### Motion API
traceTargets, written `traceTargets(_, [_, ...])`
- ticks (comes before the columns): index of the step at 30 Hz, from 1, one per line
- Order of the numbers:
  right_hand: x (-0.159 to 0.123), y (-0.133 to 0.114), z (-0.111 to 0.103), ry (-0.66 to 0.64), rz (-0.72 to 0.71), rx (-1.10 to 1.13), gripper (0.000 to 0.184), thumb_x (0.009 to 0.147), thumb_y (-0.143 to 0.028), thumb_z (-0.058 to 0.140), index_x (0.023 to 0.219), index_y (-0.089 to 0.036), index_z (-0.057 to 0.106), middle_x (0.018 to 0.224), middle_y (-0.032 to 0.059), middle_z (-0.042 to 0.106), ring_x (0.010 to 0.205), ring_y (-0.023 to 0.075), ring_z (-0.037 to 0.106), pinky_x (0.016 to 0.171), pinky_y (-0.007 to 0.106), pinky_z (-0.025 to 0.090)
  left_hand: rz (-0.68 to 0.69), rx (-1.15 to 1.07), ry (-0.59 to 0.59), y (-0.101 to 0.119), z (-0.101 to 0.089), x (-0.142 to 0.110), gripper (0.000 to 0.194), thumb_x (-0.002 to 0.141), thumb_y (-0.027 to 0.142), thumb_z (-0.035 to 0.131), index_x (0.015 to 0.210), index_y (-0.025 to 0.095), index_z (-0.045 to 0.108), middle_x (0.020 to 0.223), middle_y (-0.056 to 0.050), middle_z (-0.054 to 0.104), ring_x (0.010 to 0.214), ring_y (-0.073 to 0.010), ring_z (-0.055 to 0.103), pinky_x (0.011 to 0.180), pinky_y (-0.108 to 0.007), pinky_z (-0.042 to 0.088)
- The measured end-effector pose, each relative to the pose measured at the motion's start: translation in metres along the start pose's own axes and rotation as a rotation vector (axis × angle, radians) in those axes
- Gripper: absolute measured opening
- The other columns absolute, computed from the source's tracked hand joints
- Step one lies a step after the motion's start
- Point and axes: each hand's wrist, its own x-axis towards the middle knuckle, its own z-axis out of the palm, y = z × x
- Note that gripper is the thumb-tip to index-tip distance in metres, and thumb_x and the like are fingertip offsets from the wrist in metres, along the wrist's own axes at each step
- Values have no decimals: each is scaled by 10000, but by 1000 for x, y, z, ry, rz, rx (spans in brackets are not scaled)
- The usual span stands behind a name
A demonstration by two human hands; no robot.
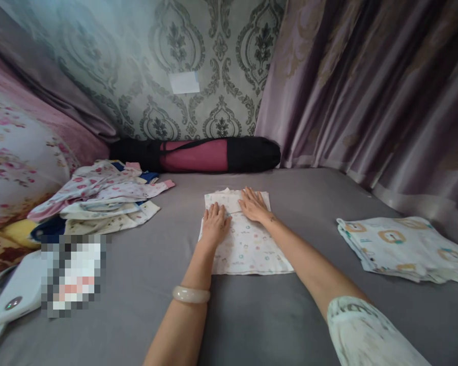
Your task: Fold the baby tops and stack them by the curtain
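Note:
A small white garment with a fine coloured print (pixel 248 249) lies folded on the grey bed sheet (pixel 145 284). What kind of garment it is, I cannot tell. Flat on its left part rests my left hand (pixel 216 223), fingers stretched out and pointing away from me. My right hand (pixel 254 204) presses on the upper right part with its fingers spread. Between the hands, a folded-over flap shows along the far edge. Neither hand grips anything. A pale bangle (pixel 191 295) circles my left wrist.
Several loose baby clothes (pixel 107 193) are heaped at the left. A folded white cloth with lion-like prints (pixel 404 246) lies at the right. Against the wall rests a long black and red bag (pixel 194 155). A white device (pixel 21 290) sits at the lower left, beside a blurred-out item.

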Motion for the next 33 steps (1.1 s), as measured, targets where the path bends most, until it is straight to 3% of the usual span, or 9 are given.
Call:
traceTargets(6, [6,-10,15,-11,64,-16,655,983,-423,176,1497,-22,242,1577,155,196,1457,258,137,1172,430,85,20,1,-6,-5,9,2,571,958,426,337,1432,108,344,1551,-190,264,1442,-303,219,1151,-446,210])
traceTargets(12, [8,-13,-1,-123,84,-22,653,976,-417,215,1504,-35,228,1583,158,168,1460,267,123,1168,436,107,16,-34,2,-4,6,1,551,956,402,369,1417,100,369,1544,-201,273,1433,-311,239,1144,-449,222])
traceTargets(16, [12,-36,-6,-28,-21,-19,608,965,-321,244,1505,-43,234,1586,145,163,1460,253,128,1173,435,74,9,-38,35,-4,2,2,544,958,375,366,1406,66,381,1516,-217,322,1412,-309,285,1135,-446,241])
traceTargets(19, [20,-55,0,-59,-116,21,601,969,-319,240,1505,-49,239,1584,125,185,1460,233,136,1175,420,84,-1,-39,46,-3,0,1,534,945,343,384,1382,36,394,1500,-228,343,1397,-300,313,1121,-418,268])
traceTargets(22, [29,-67,8,-88,-106,49,606,978,-346,231,1496,-33,254,1576,135,210,1459,228,141,1173,410,99,-11,-52,23,-3,-1,1,575,926,357,417,1392,23,368,1508,-234,326,1403,-311,301,1120,-412,265])
traceTargets(28, [34,-69,21,-31,-56,56,611,986,-376,193,1487,-36,278,1568,138,235,1453,235,162,1171,418,94,-26,-107,-18,-5,-2,2,615,900,394,461,1384,24,380,1520,-243,297,1416,-328,273,1126,-412,255])
traceTargets(33, [36,-67,19,-79,-50,43,621,988,-383,175,1494,-32,257,1579,134,202,1460,233,131,1173,418,85,-11,-176,-23,-12,-6,3,531,872,353,534,1306,52,479,1501,-243,334,1402,-328,307,1117,-412,287])
